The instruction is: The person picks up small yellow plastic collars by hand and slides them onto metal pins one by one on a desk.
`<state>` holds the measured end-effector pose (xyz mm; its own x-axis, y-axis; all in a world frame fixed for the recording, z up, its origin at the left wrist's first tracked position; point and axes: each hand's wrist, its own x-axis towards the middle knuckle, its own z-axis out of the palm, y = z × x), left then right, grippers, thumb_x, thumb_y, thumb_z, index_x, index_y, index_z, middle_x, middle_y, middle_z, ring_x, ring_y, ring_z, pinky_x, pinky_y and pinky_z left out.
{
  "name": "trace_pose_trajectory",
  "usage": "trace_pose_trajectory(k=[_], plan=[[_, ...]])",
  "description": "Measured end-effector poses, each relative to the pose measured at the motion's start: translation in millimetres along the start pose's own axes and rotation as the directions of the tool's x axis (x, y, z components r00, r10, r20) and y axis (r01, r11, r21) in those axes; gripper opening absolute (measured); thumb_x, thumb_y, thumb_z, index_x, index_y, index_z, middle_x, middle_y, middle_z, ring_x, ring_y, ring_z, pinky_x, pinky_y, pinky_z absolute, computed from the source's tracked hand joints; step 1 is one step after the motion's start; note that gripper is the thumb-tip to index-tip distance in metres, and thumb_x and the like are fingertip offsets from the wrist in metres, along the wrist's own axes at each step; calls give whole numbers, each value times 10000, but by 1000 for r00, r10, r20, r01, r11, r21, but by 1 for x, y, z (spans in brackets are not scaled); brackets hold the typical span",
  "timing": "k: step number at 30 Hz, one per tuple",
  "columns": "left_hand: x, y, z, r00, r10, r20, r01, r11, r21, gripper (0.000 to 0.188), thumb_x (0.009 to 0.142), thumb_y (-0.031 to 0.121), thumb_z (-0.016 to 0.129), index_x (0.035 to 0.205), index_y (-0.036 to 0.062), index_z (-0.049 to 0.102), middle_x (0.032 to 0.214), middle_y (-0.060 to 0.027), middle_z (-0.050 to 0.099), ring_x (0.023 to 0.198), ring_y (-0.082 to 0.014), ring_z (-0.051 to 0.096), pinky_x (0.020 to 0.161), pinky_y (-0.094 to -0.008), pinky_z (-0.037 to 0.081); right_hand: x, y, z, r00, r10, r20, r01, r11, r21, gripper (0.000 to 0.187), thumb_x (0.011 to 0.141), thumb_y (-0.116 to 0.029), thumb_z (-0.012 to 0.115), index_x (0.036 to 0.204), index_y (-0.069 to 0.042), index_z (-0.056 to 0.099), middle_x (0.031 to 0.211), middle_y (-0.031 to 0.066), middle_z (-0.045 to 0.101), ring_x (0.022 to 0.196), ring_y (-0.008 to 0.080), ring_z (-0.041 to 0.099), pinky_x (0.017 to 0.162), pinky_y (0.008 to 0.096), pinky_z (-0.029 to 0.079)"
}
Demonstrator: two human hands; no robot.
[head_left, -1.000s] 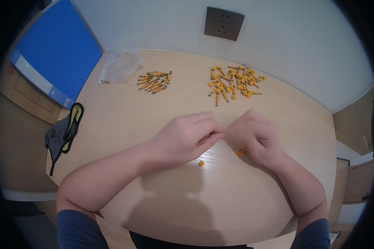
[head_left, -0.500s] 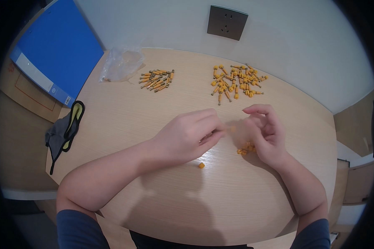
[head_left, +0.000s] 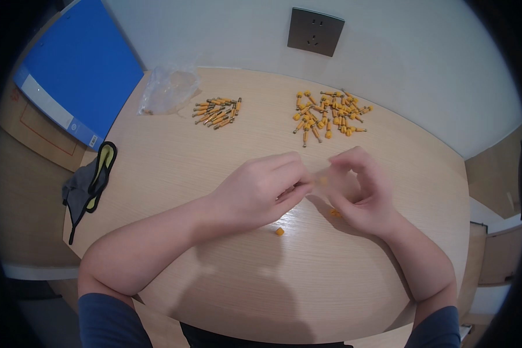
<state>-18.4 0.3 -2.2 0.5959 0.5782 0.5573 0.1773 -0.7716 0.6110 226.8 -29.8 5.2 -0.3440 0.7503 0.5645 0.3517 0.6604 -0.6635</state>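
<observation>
My left hand (head_left: pixel 261 188) and my right hand (head_left: pixel 362 188) meet over the middle of the light wooden table (head_left: pixel 214 278). Between their fingertips they pinch what looks like a small clear plastic bag (head_left: pixel 332 174) with a small orange piece (head_left: pixel 323 181) showing through it. One loose orange piece (head_left: pixel 279 231) lies on the table just below my left hand. A few more orange bits (head_left: pixel 334 213) lie partly hidden under my right palm.
A scattered pile of orange-capped screws (head_left: pixel 329 113) lies at the far middle, and a smaller tidy bunch (head_left: pixel 217 110) to its left beside a crumpled clear bag (head_left: pixel 168 90). A blue folder (head_left: pixel 75 75) leans at the far left. A black and yellow pouch (head_left: pixel 90 180) hangs over the left edge.
My hands were pressed together low on the table. The right hand has since lifted and spread its fingers, and the clear bag now shows between both hands.
</observation>
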Motion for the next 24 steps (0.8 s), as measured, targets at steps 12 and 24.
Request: trace_pose_trajectory(k=[12,24], plan=[[0,0,0,997,73,-11,-73,997,11,90,939,8,811,1011,14,759,794,-53,610,612,-148,563,546,-312,450,1,-3,3,999,42,-24,-42,999,8,184,832,0,884,893,-45,717,831,92,677,786,237,650,696,323,539],[0,2,-1,999,31,33,-32,999,27,86,942,66,821,990,41,754,816,-78,647,661,-233,623,593,-360,500,0,0,1,997,-43,71,50,993,-109,160,855,-31,871,936,-57,736,848,95,679,758,246,656,662,345,540]])
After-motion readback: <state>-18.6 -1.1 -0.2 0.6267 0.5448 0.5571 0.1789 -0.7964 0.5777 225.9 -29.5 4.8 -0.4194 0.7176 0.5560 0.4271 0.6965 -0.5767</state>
